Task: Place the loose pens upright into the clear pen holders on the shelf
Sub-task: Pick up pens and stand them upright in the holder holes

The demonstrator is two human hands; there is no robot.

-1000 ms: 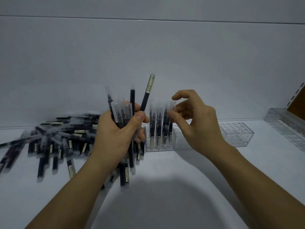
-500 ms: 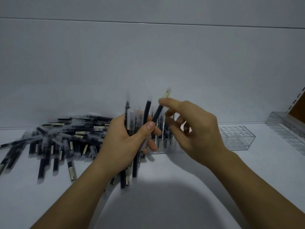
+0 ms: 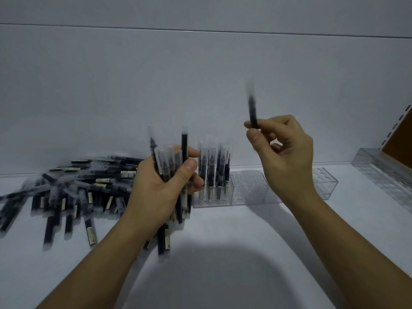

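The left hand point(image 3: 160, 186) is curled round a bundle point(image 3: 171, 161) of pens just left of the holder point(image 3: 247, 190). The right hand point(image 3: 287, 157) pinches one blurred pen point(image 3: 253, 112) between thumb and forefinger, above the holder. A loose pile point(image 3: 78, 188) lies further left of it. The pens' pale labels are unreadable.

Stationery display shelf in a shop.
A flat white shelf board point(image 3: 223, 253) meets a plain white back panel point(image 3: 200, 85), with a slotted metal shelving upright point(image 3: 395, 127) at the right edge, as on retail racking. Clear plastic pen holders point(image 3: 247, 186) with grids of holes stand in a row along the back, beside a heap of identical dark pens point(image 3: 78, 188) bearing pale printed stickers.
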